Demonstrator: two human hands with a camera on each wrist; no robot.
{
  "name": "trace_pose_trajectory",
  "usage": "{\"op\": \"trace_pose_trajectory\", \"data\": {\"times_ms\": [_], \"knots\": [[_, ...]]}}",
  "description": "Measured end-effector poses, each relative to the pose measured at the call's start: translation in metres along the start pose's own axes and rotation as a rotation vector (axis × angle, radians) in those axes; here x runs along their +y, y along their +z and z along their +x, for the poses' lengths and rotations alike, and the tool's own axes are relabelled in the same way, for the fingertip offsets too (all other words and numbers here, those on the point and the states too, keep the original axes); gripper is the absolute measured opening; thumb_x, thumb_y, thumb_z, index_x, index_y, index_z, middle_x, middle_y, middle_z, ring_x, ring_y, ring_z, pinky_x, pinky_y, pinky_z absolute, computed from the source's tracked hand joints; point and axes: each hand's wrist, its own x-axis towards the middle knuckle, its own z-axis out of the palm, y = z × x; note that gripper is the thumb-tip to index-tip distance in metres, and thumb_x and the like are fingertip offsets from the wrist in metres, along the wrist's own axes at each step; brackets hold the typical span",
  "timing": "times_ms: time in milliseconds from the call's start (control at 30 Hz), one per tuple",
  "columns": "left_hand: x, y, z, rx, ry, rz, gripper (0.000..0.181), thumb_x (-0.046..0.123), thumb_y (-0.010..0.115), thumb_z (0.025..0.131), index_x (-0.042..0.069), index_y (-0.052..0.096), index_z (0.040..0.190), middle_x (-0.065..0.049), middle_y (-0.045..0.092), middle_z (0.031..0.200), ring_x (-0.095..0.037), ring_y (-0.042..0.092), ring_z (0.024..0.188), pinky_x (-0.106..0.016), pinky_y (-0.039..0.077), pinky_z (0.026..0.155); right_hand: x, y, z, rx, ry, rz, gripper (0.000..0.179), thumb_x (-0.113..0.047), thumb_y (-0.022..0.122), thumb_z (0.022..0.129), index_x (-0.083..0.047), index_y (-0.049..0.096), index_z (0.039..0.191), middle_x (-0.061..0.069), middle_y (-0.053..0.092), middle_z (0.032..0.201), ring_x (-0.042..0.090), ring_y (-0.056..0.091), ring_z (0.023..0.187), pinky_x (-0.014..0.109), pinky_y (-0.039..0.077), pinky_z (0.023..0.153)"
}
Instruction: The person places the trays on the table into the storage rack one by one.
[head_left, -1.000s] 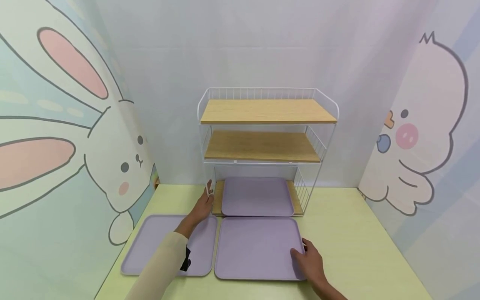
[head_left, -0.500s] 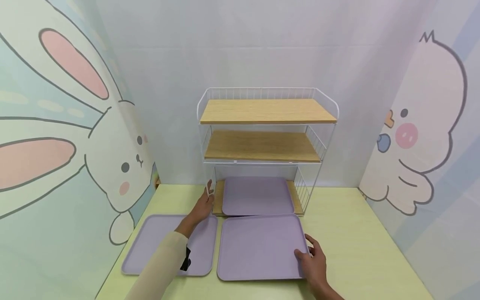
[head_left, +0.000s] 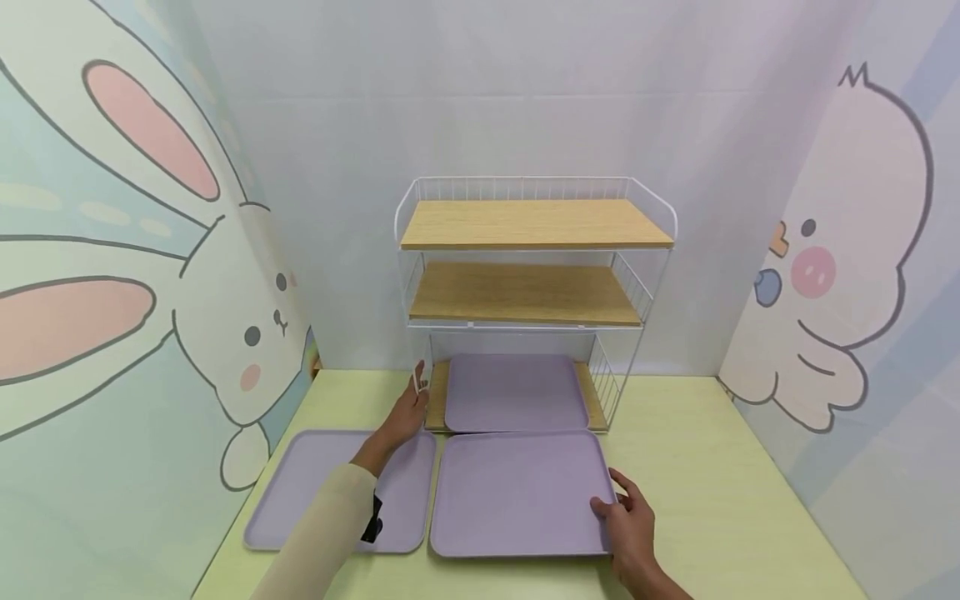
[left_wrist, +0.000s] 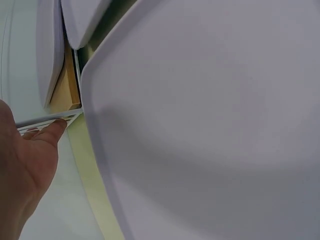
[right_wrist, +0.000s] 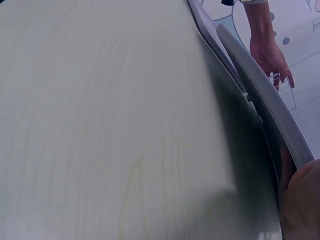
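My right hand [head_left: 630,525] grips the right edge of a lilac tray [head_left: 521,496], thumb on top and fingers beneath. In the right wrist view this tray [right_wrist: 270,92] is lifted off the table, with a dark shadow under it. Its far edge lies right at the front of the bottom tier of a white wire shelf rack [head_left: 536,223]. Another lilac tray [head_left: 517,392] rests on that tier. My left hand [head_left: 406,412] holds the rack's lower left wire side, which the left wrist view shows against the fingers [left_wrist: 57,129].
A third lilac tray [head_left: 315,471] lies flat on the pale yellow-green table [head_left: 690,467] at left, partly under my left forearm. The rack's middle wooden board [head_left: 525,292] overhangs the bottom tier. Cartoon-printed curtains [head_left: 247,308] stand around the table.
The right-hand tray has risen off the table and shifted slightly right, then a little back left. My right hand has moved slightly right with it. My left hand stays on the rack.
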Motion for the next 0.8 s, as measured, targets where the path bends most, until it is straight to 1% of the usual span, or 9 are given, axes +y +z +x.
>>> {"op": "trace_pose_trajectory", "data": {"times_ms": [167,300,367,433,467,600,633,700,800], "knots": [[0.004,-0.002,-0.001,0.001,0.010,0.024,0.066,0.020,0.028,0.124,0.011,-0.001,0.183,-0.039,0.023,0.181,-0.055,0.028,0.170,-0.071,0.027,0.137,-0.016,0.002,-0.003,-0.007,0.010,0.054,0.076,-0.001,0.078,0.097,-0.008,0.052,0.168,0.020,0.065,0.124,0.017,0.075,0.091,0.036,0.068,0.072],[-0.002,-0.004,0.003,0.004,0.042,0.045,0.067,0.017,0.031,0.123,0.005,0.002,0.182,-0.044,0.026,0.177,-0.060,0.031,0.166,-0.074,0.030,0.135,-0.033,0.003,-0.004,-0.045,0.011,0.087,0.076,-0.003,0.074,0.102,-0.011,0.046,0.173,0.033,0.059,0.146,0.021,0.076,0.102,0.037,0.069,0.078],[-0.009,-0.006,0.005,-0.002,0.078,0.035,0.067,0.018,0.031,0.122,0.003,0.004,0.181,-0.047,0.026,0.176,-0.063,0.032,0.164,-0.076,0.030,0.133,-0.041,0.002,-0.003,-0.069,0.012,0.101,0.077,-0.004,0.071,0.104,-0.013,0.043,0.175,0.038,0.052,0.160,0.023,0.076,0.109,0.036,0.069,0.081],[-0.025,-0.007,0.010,-0.004,0.128,0.032,0.068,0.023,0.031,0.122,0.006,0.004,0.182,-0.047,0.025,0.176,-0.061,0.034,0.164,-0.072,0.031,0.135,-0.050,0.002,-0.003,-0.091,0.009,0.112,0.077,-0.004,0.069,0.106,-0.015,0.040,0.176,0.038,0.044,0.170,0.026,0.075,0.116,0.035,0.069,0.083],[-0.035,-0.007,0.014,0.002,0.157,0.048,0.068,0.026,0.030,0.122,0.009,0.004,0.183,-0.048,0.028,0.174,-0.060,0.037,0.163,-0.069,0.035,0.134,-0.055,0.001,-0.004,-0.104,0.008,0.117,0.077,-0.005,0.068,0.107,-0.016,0.038,0.177,0.037,0.042,0.173,0.028,0.074,0.120,0.036,0.069,0.084],[-0.069,-0.005,0.028,0.009,0.240,0.042,0.072,0.036,0.032,0.121,0.015,0.004,0.184,-0.048,0.031,0.172,-0.057,0.041,0.163,-0.064,0.037,0.135,-0.076,-0.003,-0.006,-0.156,-0.003,0.129,0.077,-0.006,0.064,0.110,-0.020,0.032,0.179,0.034,0.032,0.181,0.034,0.068,0.134,0.036,0.069,0.086],[-0.070,-0.004,0.030,0.005,0.225,0.024,0.072,0.037,0.033,0.121,0.014,0.005,0.184,-0.048,0.031,0.172,-0.059,0.039,0.163,-0.067,0.034,0.135,-0.081,-0.004,-0.008,-0.167,-0.007,0.131,0.077,-0.007,0.063,0.111,-0.021,0.031,0.180,0.032,0.030,0.182,0.034,0.067,0.136,0.035,0.069,0.086],[-0.070,-0.003,0.029,0.001,0.230,0.030,0.073,0.038,0.033,0.122,0.013,0.006,0.183,-0.045,0.035,0.173,-0.055,0.041,0.164,-0.064,0.034,0.137,-0.093,-0.006,-0.010,-0.185,-0.014,0.139,0.078,-0.006,0.061,0.112,-0.023,0.029,0.180,0.029,0.029,0.184,0.033,0.066,0.137,0.033,0.069,0.086],[-0.078,-0.001,0.032,0.015,0.242,0.072,0.073,0.046,0.033,0.123,0.015,0.006,0.184,-0.035,0.041,0.175,-0.043,0.045,0.165,-0.053,0.038,0.136,-0.112,-0.009,-0.014,-0.201,-0.025,0.158,0.078,-0.005,0.060,0.112,-0.025,0.029,0.180,0.024,0.030,0.185,0.025,0.069,0.130,0.032,0.069,0.084]]}}
